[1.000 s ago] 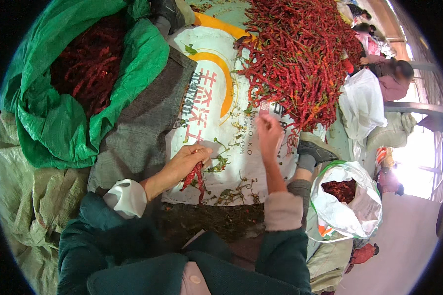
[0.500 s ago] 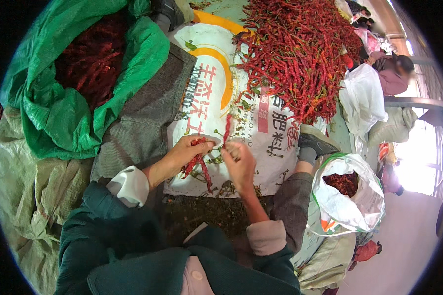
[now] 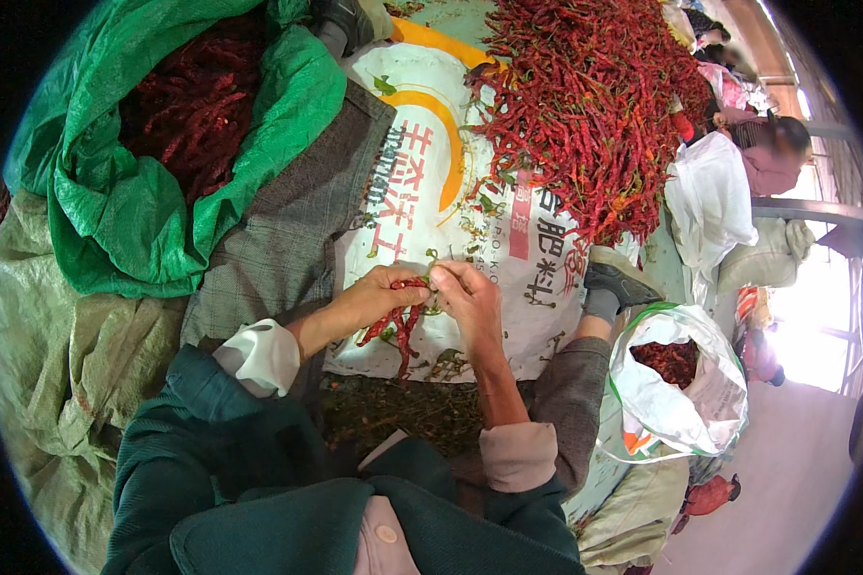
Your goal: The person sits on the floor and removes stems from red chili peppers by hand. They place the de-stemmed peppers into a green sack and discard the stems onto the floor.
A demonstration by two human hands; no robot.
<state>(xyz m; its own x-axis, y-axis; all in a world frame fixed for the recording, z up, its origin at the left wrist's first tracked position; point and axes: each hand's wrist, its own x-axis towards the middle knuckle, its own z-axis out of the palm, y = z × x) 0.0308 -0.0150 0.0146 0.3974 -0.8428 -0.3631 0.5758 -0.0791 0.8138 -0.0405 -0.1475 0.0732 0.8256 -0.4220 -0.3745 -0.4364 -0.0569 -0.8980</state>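
Note:
My left hand (image 3: pixel 374 299) is closed around a small bunch of dried red chillies (image 3: pixel 395 328) that hang down from the fist. My right hand (image 3: pixel 470 297) meets it at the fingertips and pinches the top of one chilli, near a green stem. Both hands hover over a white printed sack (image 3: pixel 470 220) spread between my legs. A big heap of red chillies (image 3: pixel 585 105) lies at the sack's far end.
A green sack (image 3: pixel 153 211) with dark red chillies lies open at my left. A white plastic bag (image 3: pixel 681 402) with chillies stands at my right, by my shoe (image 3: pixel 618 278). Another person (image 3: pixel 777 158) sits at the far right. Stems litter the ground before me.
My right hand was raised over the sack one second ago; it has come down and in to meet my left hand at the chilli bunch. My left hand has barely moved.

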